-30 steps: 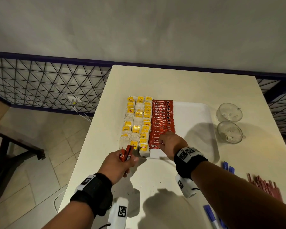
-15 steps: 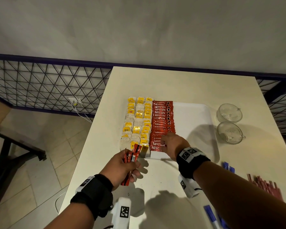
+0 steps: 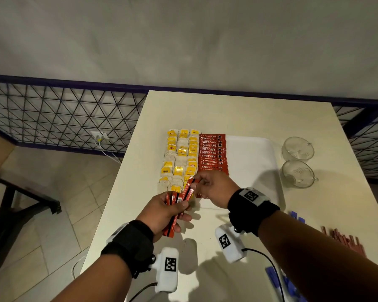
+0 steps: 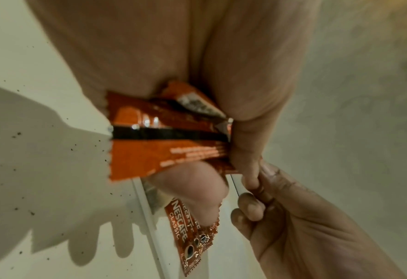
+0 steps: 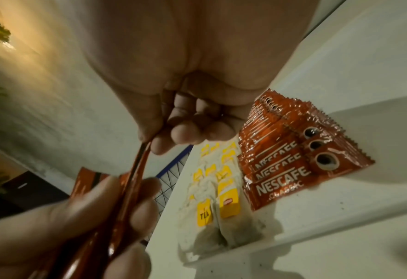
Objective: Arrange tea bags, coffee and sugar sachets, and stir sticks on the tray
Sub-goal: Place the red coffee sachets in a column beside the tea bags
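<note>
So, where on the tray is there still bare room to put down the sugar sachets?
The tray's right part is bare, between the coffee row and the right rim beside the two glass cups. The left part is crowded: tea bags fill it in three columns, touching the coffee row. The near end of that row is hidden under the right hand.

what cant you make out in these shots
- Near end of the coffee sachet row: head view, hidden behind the right hand.
- Count of sachets in the left hand: fingers cover the bunch.
- Brown sticks: head view, partly behind the right forearm, blurred.
- Blue packets: cut off at the bottom edge.
</note>
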